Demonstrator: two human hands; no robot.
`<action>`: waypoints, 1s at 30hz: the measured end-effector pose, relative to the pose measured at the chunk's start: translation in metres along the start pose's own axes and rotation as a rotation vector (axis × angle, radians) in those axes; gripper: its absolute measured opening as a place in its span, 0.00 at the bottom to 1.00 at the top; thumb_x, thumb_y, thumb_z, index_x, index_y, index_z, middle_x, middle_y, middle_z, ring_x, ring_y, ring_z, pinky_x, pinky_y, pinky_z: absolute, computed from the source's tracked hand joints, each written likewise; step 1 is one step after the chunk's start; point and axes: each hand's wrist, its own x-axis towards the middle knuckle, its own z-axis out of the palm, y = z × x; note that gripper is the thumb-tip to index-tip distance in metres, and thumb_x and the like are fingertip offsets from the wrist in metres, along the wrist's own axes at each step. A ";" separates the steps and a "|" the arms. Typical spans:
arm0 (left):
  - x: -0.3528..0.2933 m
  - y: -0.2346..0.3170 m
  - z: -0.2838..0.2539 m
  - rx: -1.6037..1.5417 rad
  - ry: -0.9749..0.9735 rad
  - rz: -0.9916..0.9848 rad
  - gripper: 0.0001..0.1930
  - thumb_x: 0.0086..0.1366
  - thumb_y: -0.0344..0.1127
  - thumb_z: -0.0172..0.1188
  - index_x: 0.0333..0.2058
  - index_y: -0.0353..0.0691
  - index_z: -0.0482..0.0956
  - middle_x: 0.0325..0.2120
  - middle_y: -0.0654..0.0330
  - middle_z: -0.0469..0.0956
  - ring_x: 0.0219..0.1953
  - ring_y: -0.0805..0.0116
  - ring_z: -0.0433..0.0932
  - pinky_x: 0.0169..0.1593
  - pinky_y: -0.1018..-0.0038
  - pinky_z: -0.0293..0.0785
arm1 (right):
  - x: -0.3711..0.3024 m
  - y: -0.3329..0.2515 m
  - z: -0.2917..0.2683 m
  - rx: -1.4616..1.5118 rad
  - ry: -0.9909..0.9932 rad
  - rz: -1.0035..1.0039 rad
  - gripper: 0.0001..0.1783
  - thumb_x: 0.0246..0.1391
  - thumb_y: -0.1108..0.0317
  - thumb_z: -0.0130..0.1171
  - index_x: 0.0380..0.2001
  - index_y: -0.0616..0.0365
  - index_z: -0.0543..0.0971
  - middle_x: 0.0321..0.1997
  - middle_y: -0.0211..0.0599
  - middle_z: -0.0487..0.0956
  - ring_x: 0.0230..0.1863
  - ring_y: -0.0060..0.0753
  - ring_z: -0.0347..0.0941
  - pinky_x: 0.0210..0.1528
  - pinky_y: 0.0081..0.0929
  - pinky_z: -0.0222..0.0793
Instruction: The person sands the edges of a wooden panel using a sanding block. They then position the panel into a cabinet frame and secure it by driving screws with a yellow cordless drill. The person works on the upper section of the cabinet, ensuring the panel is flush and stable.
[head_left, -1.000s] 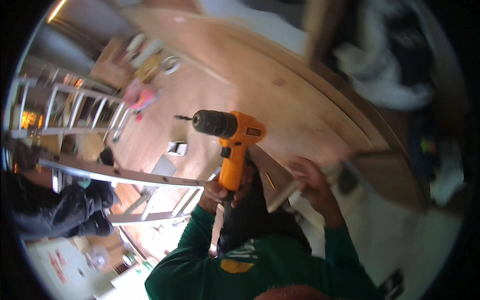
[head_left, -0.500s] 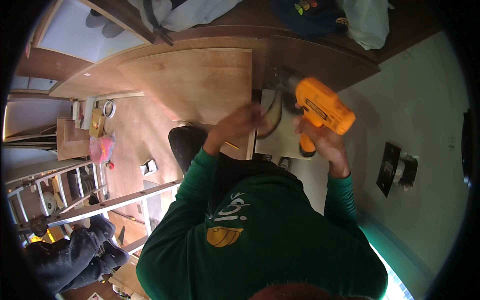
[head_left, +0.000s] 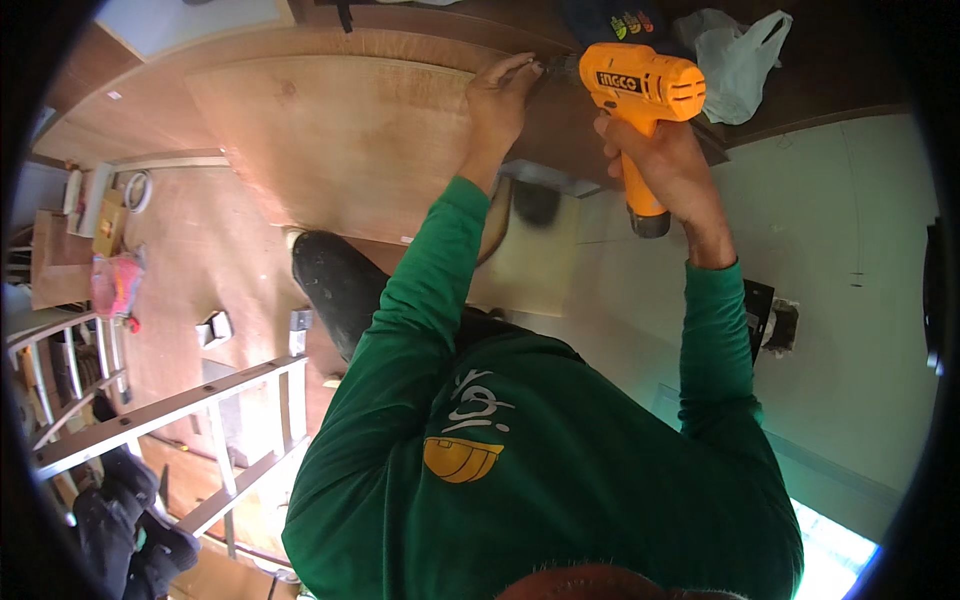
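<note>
My right hand (head_left: pixel 668 168) is wrapped round the grip of an orange cordless drill (head_left: pixel 640 88), whose dark chuck points left. The drill is level, with its black battery base hanging down. At the drill's front end, my left hand (head_left: pixel 497 105) has its thumb and fingers drawn together by the tip. Whatever they pinch, perhaps very small, cannot be made out. Both hands are at the dark brown edge of a wooden cabinet, beside a light wooden panel (head_left: pixel 330 130).
A white plastic bag (head_left: pixel 735 65) and a dark cloth item with a colourful print lie on the dark shelf. An aluminium ladder (head_left: pixel 170 415) stands at left, near another person's dark-clothed legs (head_left: pixel 125 520). An open wall box (head_left: pixel 780 327) with a black plate is at right.
My right hand has raised the drill and levelled it at the cabinet edge. My left hand has moved up to the drill's tip, and its fingers have closed together. The view has shifted.
</note>
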 end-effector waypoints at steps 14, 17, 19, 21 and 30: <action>0.002 0.004 0.001 -0.162 0.029 0.053 0.13 0.62 0.32 0.73 0.45 0.38 0.89 0.44 0.59 0.83 0.43 0.70 0.81 0.49 0.75 0.77 | 0.022 -0.055 0.011 -0.379 -0.046 0.035 0.19 0.60 0.61 0.65 0.49 0.63 0.78 0.30 0.26 0.76 0.27 0.17 0.72 0.30 0.20 0.73; 0.000 0.000 0.004 -0.198 0.035 0.041 0.13 0.63 0.33 0.73 0.46 0.38 0.88 0.43 0.61 0.83 0.44 0.72 0.81 0.49 0.76 0.77 | 0.024 -0.058 0.008 -0.432 -0.081 0.033 0.20 0.60 0.58 0.67 0.47 0.61 0.78 0.29 0.27 0.76 0.26 0.19 0.73 0.31 0.21 0.73; -0.001 0.000 0.003 -0.230 0.029 0.021 0.13 0.63 0.33 0.73 0.46 0.38 0.88 0.43 0.62 0.83 0.44 0.73 0.81 0.49 0.76 0.78 | 0.024 -0.061 0.009 -0.446 -0.086 0.038 0.19 0.61 0.60 0.65 0.49 0.62 0.78 0.30 0.25 0.75 0.27 0.17 0.71 0.30 0.20 0.72; -0.004 -0.002 0.002 -0.263 0.022 0.000 0.13 0.64 0.34 0.72 0.46 0.38 0.88 0.43 0.62 0.83 0.44 0.73 0.82 0.50 0.76 0.79 | 0.023 -0.066 0.010 -0.468 -0.096 0.043 0.20 0.61 0.62 0.65 0.50 0.63 0.78 0.31 0.24 0.74 0.27 0.16 0.70 0.30 0.19 0.72; -0.008 -0.006 0.006 -0.503 -0.076 -0.135 0.19 0.68 0.34 0.69 0.54 0.33 0.82 0.41 0.58 0.87 0.42 0.74 0.83 0.47 0.79 0.81 | 0.035 -0.067 0.005 -0.563 -0.215 -0.049 0.18 0.61 0.62 0.65 0.48 0.62 0.78 0.29 0.24 0.74 0.27 0.17 0.70 0.29 0.20 0.72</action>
